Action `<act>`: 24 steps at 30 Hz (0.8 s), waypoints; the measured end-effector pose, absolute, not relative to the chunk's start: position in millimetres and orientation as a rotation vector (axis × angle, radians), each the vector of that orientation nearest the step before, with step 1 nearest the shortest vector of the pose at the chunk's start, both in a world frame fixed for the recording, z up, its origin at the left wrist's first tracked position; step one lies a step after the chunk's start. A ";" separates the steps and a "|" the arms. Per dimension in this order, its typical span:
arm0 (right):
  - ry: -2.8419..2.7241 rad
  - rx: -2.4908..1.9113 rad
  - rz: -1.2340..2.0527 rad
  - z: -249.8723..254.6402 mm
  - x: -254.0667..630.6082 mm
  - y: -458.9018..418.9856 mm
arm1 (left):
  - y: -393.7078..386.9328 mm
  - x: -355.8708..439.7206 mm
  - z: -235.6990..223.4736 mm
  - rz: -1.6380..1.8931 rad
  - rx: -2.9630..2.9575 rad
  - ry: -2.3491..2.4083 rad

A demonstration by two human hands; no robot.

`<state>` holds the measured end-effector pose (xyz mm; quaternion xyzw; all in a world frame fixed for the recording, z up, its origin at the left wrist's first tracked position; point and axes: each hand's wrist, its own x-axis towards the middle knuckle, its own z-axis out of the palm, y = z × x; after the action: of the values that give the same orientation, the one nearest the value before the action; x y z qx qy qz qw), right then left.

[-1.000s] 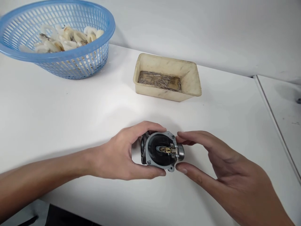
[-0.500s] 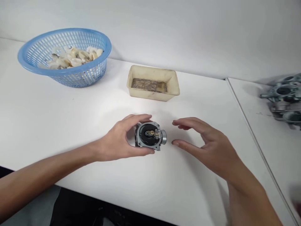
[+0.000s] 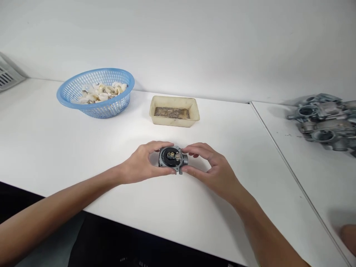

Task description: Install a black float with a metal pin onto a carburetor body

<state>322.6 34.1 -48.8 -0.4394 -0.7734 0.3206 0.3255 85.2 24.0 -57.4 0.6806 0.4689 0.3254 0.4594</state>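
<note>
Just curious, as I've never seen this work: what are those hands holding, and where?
A metal carburetor body, gripped at its sides by the left hand and right hand.

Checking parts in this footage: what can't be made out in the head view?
Head view:
Carburetor body's underside: hidden by the left hand and right hand.
Brass parts at its centre: too small to identify.
Pins in the plastic tray: too small to count.
Carburetors at right: cut off by the edge.
Third hand, lower right: cut off, blurred.
</note>
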 end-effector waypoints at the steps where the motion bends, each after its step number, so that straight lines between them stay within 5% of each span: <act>1: -2.021 -1.149 0.825 -49.9 319.9 33.8 | 24.5 84.8 -58.2 0.804 1.677 1.141; 24: -1.959 -1.171 0.842 -55.4 315.1 33.1 | 31.1 81.8 -68.5 0.854 1.672 0.997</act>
<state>315.1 33.1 -55.4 -0.4516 -0.7552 0.3245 0.3470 81.8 31.1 -68.5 0.6873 0.4097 0.3511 0.4862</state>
